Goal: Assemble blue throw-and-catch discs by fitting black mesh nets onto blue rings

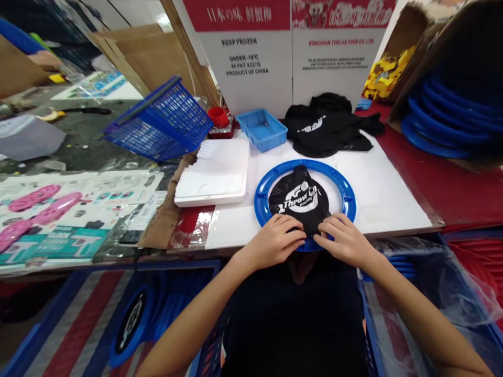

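A blue plastic ring (261,197) lies on the white board at the front edge of the table. Black mesh fabric (301,196) with a white "Throw" print lies inside it, with gaps between cloth and ring at the right and top. My left hand (277,238) has its fingers closed on the fabric's lower left edge by the ring. On the lower right edge, my right hand (342,238) pinches the fabric against the near rim. The fingertips of both hands partly hide that rim. More black mesh pieces (328,125) are piled behind the ring.
Behind are a light-blue tray (262,131), a red cup (218,117) and a tilted blue basket (161,123). White foam (216,178) lies left of the ring. Blue rings (444,120) fill a carton at right. Crates stand below; a person's arm shows at far upper left.
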Tool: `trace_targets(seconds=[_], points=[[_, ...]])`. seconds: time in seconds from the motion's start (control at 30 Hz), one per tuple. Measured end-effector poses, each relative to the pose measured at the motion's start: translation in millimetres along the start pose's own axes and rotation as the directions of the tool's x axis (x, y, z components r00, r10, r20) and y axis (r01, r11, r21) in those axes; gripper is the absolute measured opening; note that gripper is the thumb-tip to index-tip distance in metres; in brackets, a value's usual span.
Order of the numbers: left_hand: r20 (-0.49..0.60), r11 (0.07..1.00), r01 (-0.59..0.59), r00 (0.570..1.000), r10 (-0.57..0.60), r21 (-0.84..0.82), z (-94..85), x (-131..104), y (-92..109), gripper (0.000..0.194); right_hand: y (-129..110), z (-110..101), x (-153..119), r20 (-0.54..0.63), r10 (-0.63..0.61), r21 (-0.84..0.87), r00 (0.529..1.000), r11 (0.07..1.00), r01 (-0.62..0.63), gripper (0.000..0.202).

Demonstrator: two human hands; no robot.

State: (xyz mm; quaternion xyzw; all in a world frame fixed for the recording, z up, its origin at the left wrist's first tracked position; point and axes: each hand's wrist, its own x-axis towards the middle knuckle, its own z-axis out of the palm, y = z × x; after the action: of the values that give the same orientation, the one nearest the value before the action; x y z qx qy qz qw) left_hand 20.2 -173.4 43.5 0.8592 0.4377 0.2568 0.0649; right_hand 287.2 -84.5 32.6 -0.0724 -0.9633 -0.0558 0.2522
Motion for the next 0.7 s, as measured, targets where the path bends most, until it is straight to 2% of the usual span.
trace_targets(seconds=[0.03, 0.1, 0.17, 0.2, 0.23, 0.3, 0.33, 0.4, 0.47, 0.53, 0.57, 0.63, 0.7], points=[[-0.050, 0.996, 0.087, 0.995, -0.088, -0.024, 4.1, 1, 2, 0.023, -2, -1, -1, 0.006, 0.003, -0.003, 1.000, 1.000, -0.003, 0.023], [-0.180, 0.953, 0.304, 0.936, -0.302, -0.016, 13.7, 5, 7, 0.036, -7, -1, -2, 0.003, 0.021, -0.016, 1.000, 1.000, -0.021, 0.023], [-0.187, 0.906, 0.421, 0.895, -0.405, 0.052, 20.2, 12, 8, 0.046, -17, -2, -1, 0.018, 0.048, -0.043, 0.999, 0.998, -0.047, 0.024], [-0.143, 0.903, 0.421, 0.902, -0.407, 0.082, 20.4, 15, 7, 0.048, -22, -5, 1, 0.037, 0.061, -0.052, 0.997, 0.997, -0.059, 0.023], [-0.073, 0.919, 0.383, 0.923, -0.377, 0.093, 18.0, 17, 4, 0.047, -29, -8, 3, 0.067, 0.075, -0.046, 0.995, 0.996, -0.072, 0.023], [0.082, 0.969, 0.243, 0.966, -0.245, 0.034, 5.5, 19, -9, 0.043, -41, -21, 9, 0.140, 0.080, 0.022, 0.987, 0.996, -0.084, 0.023], [0.153, 0.986, 0.166, 0.975, -0.160, -0.025, -3.6, 19, -18, 0.041, -45, -29, 13, 0.174, 0.074, 0.079, 0.982, 0.993, -0.089, 0.024], [0.261, 0.985, 0.061, 0.965, -0.017, -0.163, -23.6, 19, -39, 0.041, -45, -45, 22, 0.207, 0.062, 0.187, 0.976, 0.977, -0.102, 0.030], [0.342, 0.954, 0.046, 0.938, 0.061, -0.297, -39.9, 22, -61, 0.032, -29, -54, 31, 0.203, 0.087, 0.237, 0.975, 0.962, -0.136, 0.032], [0.367, 0.911, 0.146, 0.930, 0.007, -0.386, -47.4, 34, -80, 0.023, 3, -51, 41, 0.200, 0.157, 0.227, 0.967, 0.953, -0.202, 0.028], [0.337, 0.890, 0.221, 0.938, -0.082, -0.398, -47.2, 43, -86, 0.024, 23, -45, 46, 0.190, 0.208, 0.205, 0.959, 0.947, -0.246, 0.025], [0.186, 0.858, 0.341, 0.939, -0.289, -0.385, -40.6, 64, -97, 0.029, 66, -23, 60, 0.191, 0.235, 0.159, 0.953, 0.950, -0.267, 0.023], [0.050, 0.856, 0.386, 0.918, -0.394, -0.345, -30.4, 86, -105, 0.030, 104, 5, 78, 0.184, 0.222, 0.121, 0.957, 0.962, -0.247, 0.025]])
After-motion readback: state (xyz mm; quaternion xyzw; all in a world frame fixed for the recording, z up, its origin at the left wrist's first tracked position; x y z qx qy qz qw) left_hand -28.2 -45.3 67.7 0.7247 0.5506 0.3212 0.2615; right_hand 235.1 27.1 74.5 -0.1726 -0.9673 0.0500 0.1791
